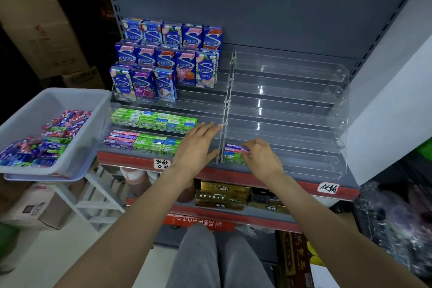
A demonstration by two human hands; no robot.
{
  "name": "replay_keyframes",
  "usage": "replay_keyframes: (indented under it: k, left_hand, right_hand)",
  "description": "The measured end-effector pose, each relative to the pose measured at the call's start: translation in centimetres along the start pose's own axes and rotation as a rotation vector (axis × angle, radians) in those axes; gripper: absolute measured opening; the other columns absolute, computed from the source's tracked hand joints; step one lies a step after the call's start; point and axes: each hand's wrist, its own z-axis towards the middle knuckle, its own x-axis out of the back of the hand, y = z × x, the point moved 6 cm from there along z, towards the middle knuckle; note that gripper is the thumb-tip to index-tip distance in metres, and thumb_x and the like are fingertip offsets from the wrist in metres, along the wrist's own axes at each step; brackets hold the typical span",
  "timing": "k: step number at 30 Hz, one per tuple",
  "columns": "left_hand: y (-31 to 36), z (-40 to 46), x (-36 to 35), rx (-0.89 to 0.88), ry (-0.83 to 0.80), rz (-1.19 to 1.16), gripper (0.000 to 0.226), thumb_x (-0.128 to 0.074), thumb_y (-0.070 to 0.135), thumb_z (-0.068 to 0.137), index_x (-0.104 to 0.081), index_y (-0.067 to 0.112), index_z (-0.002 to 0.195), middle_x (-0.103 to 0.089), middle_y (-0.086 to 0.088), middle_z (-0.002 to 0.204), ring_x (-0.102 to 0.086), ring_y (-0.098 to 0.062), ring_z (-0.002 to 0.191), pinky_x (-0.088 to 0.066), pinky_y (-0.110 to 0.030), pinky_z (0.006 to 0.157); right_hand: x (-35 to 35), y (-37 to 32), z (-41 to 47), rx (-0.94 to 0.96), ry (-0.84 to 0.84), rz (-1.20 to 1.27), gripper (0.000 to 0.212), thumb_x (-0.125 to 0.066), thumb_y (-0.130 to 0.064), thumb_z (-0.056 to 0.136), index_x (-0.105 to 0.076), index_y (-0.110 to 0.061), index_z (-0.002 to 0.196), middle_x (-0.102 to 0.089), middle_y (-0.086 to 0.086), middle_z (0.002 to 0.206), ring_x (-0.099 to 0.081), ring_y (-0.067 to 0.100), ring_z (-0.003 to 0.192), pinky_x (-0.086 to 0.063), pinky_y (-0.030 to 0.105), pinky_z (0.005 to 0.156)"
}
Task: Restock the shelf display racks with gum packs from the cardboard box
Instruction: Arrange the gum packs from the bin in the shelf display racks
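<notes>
Two hands at the bottom tier of two clear racks.
We see the right hand [259, 159] curl its fingers round stacked gum packs [233, 154], count unclear behind them, in the right rack [304, 110]; the left hand [198, 145] lies flat, fingers straight, on the left rack [198, 100].

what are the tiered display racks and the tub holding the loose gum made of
Display racks: clear hard plastic, probably acrylic; the shelf shows through them and their edges catch glossy highlights. Tub: opaque pale plastic, smooth with a slight sheen, with rounded moulded corners and a rolled rim.
</notes>
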Motion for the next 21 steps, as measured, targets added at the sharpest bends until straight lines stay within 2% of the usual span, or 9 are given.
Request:
replay_keyframes:
  k: [5,9,13,18,21]
  left_hand:
    - [-1.2,-2.5,2.1,0.058,0.072,-0.064,0.046,-0.052,0.033,0.094,-0.042,0.023,0.138,-0.046,0.003,0.138,-0.039,-0.016,0.128,-0.036,-0.033,0.104]
    - [-4.7,-4.4,4.9,0.199,0.161,-0.228,0.034,-0.057,0.023,0.091,-0.056,0.019,0.125,-0.061,-0.001,0.12,-0.057,-0.018,0.107,-0.048,-0.038,0.092]
    - [-10.2,-6.1,7.8,0.38,0.277,-0.357,0.023,-0.059,0.019,0.09,-0.064,0.017,0.112,-0.068,0.003,0.103,-0.063,-0.016,0.092,-0.051,-0.035,0.083]
    - [-17.7,-8.6,10.5,0.576,0.328,-0.356,0.023,-0.059,0.019,0.091,-0.065,0.014,0.112,-0.069,0.001,0.102,-0.063,-0.016,0.085,-0.051,-0.031,0.08]
    - [-23.4,-10.2,11.6,0.668,0.327,-0.287,0.024,-0.058,0.016,0.09,-0.066,0.01,0.111,-0.07,-0.005,0.106,-0.064,-0.022,0.089,-0.05,-0.032,0.081]
  right_hand:
    - [1.3,-2.7,-0.5,0.068,0.059,0.139,0.035,-0.048,-0.027,0.097,-0.054,-0.011,0.128,-0.053,0.009,0.127,-0.048,0.023,0.118,-0.047,0.038,0.093]
    - [1.9,-7.6,0.4,0.205,0.068,0.237,0.032,-0.048,-0.027,0.097,-0.058,-0.013,0.124,-0.055,0.007,0.12,-0.056,0.021,0.105,-0.049,0.039,0.089]
    - [1.3,-14.0,3.1,0.331,0.024,0.25,0.029,-0.048,-0.026,0.097,-0.06,-0.013,0.12,-0.058,0.007,0.116,-0.055,0.023,0.107,-0.046,0.041,0.09]
    - [-1.3,-22.6,6.5,0.418,-0.066,0.285,0.026,-0.048,-0.024,0.096,-0.063,-0.013,0.114,-0.058,0.008,0.114,-0.057,0.023,0.105,-0.047,0.042,0.088]
    - [-3.8,-28.5,8.5,0.462,-0.13,0.279,0.024,-0.048,-0.021,0.095,-0.064,-0.012,0.11,-0.059,0.009,0.111,-0.058,0.026,0.101,-0.048,0.041,0.085]
